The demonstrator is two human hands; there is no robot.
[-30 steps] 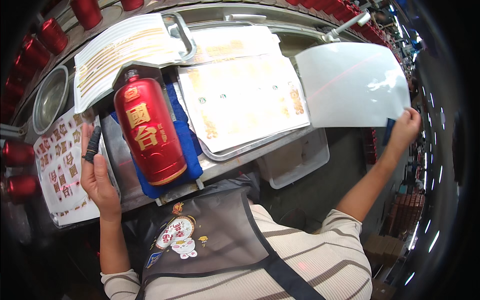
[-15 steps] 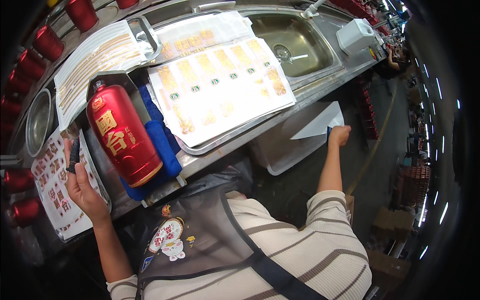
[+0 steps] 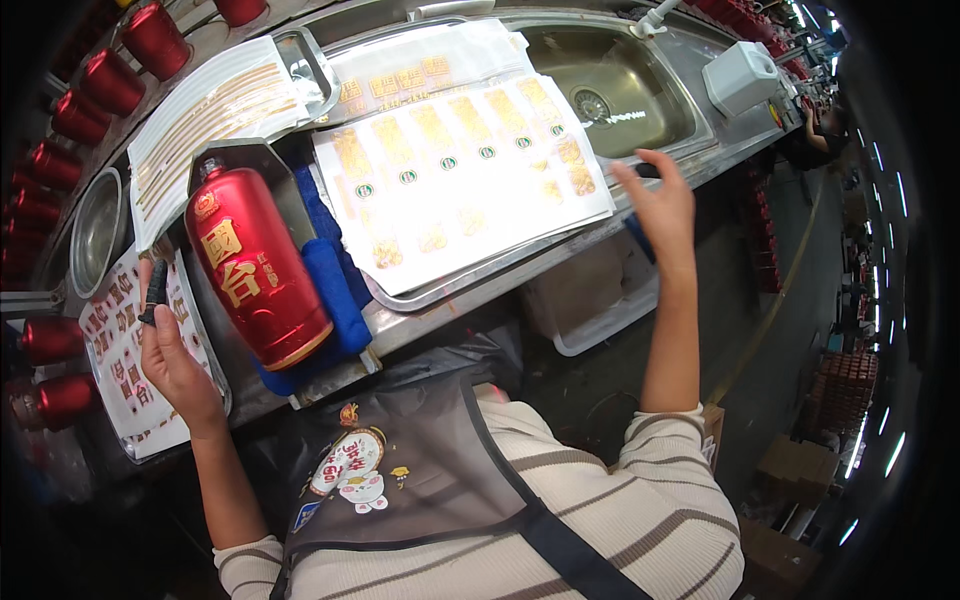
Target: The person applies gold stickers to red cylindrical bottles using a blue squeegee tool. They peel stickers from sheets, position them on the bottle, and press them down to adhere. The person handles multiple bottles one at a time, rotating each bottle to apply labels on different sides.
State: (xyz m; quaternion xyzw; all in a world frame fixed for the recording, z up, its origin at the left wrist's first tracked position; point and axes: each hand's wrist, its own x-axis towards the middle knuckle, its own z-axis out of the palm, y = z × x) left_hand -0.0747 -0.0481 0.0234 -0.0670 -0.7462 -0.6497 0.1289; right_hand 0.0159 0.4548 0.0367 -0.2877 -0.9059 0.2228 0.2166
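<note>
My left hand [image 3: 182, 370] is raised beside the red bottle [image 3: 250, 265], fingers stretched out and holding nothing. A black covering [image 3: 155, 290] wraps one finger. The bottle, with gold characters, lies tilted in a grey cradle [image 3: 262, 168] on a blue cloth [image 3: 335, 290]. My right hand [image 3: 668, 215] is over the counter's front edge, near the sheet of gold stickers [image 3: 440, 185]. Its thumb and forefinger are spread apart, and one finger has a black covering. A narrow dark blue thing [image 3: 640, 240] sticks out below this hand, seemingly held by the lower fingers; its kind is unclear.
A sink [image 3: 640, 90] and a white jug [image 3: 740, 78] are at the far right. Under the counter is a white bin [image 3: 600, 310]. To the left are gold strips [image 3: 215, 120], a steel bowl [image 3: 98, 232], a sticker sheet [image 3: 130, 380] and several red bottles [image 3: 155, 42].
The white sheet has left my right hand, which has moved up and left from above the bin to the tray's edge. My left hand stays beside the bottle. The view has shifted slightly.
</note>
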